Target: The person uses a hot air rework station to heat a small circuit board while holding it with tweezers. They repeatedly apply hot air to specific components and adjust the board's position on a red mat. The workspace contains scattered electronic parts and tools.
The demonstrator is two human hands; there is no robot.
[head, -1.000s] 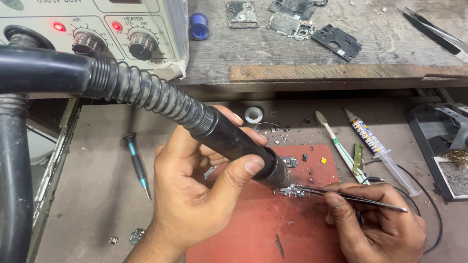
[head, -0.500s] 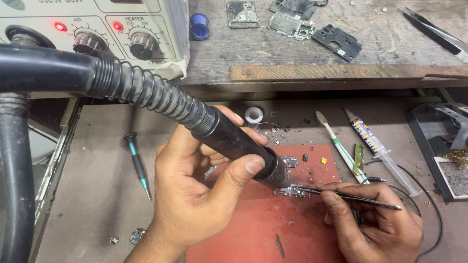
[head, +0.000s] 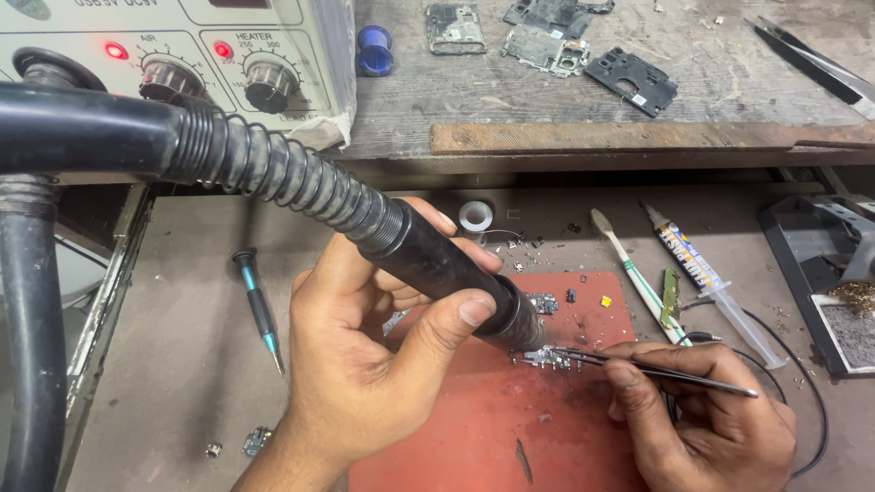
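At the far left, a thick black corrugated hose point(head: 273, 169) is running down from a white rework station point(head: 182, 55) whose 2 red lamps are glowing beside its 2 knobs. A teal-handled screwdriver point(head: 258, 308) is lying on the counter point(head: 173, 364) just left of the left hand point(head: 365, 364). That hand's grip is clenching around the black hot-air handle point(head: 437, 264), thumb pressing on top, and is tilting it so its metal nozzle point(head: 527, 333) is pointing down at a small circuit board point(head: 545, 357). The board is lying near the middle of a red mat point(head: 492, 428), directly under the nozzle tip. Further right, the right hand point(head: 711, 424) is pinching slim metal tweezers point(head: 656, 369) between thumb and fingers, and their tips are touching the board's right edge. Behind it, a brush point(head: 633, 269) and a flux syringe point(head: 706, 273) are lying side by side on the counter, near the mat's right edge. On the raised wooden shelf point(head: 638, 100) above, several dismantled phone parts point(head: 547, 46) are lying scattered.
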